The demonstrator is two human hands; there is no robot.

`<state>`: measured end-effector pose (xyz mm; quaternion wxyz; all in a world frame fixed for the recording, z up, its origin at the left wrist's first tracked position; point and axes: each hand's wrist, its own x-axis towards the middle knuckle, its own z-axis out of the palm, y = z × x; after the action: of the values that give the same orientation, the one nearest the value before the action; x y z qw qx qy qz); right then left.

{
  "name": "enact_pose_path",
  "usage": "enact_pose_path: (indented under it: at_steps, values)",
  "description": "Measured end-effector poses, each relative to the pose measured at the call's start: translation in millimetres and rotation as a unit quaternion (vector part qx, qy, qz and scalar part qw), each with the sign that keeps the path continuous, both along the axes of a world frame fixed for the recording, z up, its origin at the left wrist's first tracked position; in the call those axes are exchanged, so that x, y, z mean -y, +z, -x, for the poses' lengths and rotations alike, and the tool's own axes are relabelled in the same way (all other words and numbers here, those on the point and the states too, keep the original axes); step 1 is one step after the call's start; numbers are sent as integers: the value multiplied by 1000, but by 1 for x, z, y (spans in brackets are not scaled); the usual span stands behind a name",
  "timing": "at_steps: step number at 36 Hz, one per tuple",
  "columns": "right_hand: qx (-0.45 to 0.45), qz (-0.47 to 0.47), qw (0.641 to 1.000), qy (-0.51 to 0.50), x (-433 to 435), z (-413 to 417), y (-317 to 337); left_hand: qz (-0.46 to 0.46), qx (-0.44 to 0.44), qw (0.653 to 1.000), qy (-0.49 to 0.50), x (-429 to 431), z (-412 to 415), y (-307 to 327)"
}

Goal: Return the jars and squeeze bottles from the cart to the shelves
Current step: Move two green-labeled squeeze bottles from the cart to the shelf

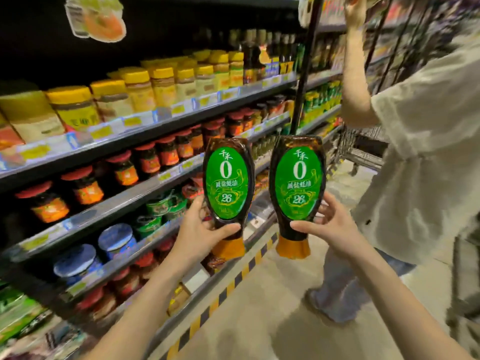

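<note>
Bottles of oyster sauce stand cap-down, one clamped in our left hand [205, 224] and one in our right hand [330, 224], labels toward us for matching against the shelves [145, 188].

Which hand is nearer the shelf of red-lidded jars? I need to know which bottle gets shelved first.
Left. The left hand holds its squeeze bottle right against the shelving, just in front of the red-lidded jars. The right hand is farther out over the aisle floor.
</note>
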<state>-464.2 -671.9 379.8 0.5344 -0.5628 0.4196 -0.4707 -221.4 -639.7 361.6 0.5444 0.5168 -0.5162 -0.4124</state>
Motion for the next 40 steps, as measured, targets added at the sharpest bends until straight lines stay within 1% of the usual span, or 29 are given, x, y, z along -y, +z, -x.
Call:
enact_pose_path:
  at_steps: [4, 11, 19, 22, 27, 35, 40]
  values:
    - [-26, 9, 999, -25, 19, 26, 1, -17, -6, 999, -26, 32, 21, -2]
    - [-30, 9, 997, -73, 72, 57, -10, -26, -7, 997, -74, 106, 47, -7]
    - [1, -13, 991, -133, 156, 77, -16, -9, 6, 991, -133, 224, 69, -8]
    - [7, -18, 987, -163, 188, 82, -18, -18, 10, 988, -156, 268, 75, -7]
    - [12, -16, 978, -208, 237, 97, -17, -22, 45, 983, -179, 339, 88, -2]
    - [4, -18, 964, -265, 311, 142, -15, -15, 73, 975, -212, 437, 138, 1]
    - [4, -22, 963, -269, 368, 188, -22, -20, 66, 974, -214, 497, 185, -2]
